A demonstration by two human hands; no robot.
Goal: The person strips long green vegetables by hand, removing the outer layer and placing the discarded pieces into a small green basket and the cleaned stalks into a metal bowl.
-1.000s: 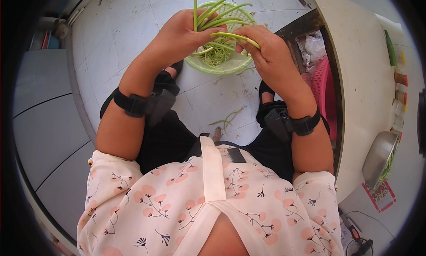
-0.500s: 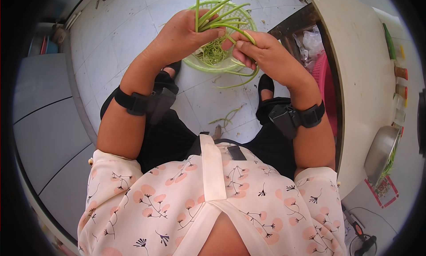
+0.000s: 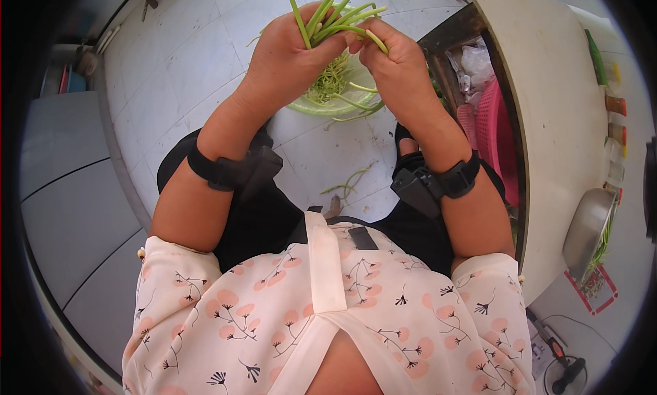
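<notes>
My left hand is closed round a bunch of long green garlic scapes, their upper lengths fanning out past the fingers. Close against it, my right hand pinches one scape, whose pale tip pokes out above the thumb. Both hands are over a light green plastic basket on the floor. Thin green trimmings lie heaped inside it. Below my right hand, a few curved stems hang or lie at the basket's edge; I cannot tell which. My fingers partly hide the basket.
A few scraps lie on the tiled floor between my feet. On the right stands a pale-topped table with a pink basket beneath it. The tabletop carries a metal bowl, small jars and a cucumber. Grey cabinets line the left.
My right hand has moved up and in against the left, and the scape it holds now shows a short pale tip. The bunch has tilted a little in my left hand.
</notes>
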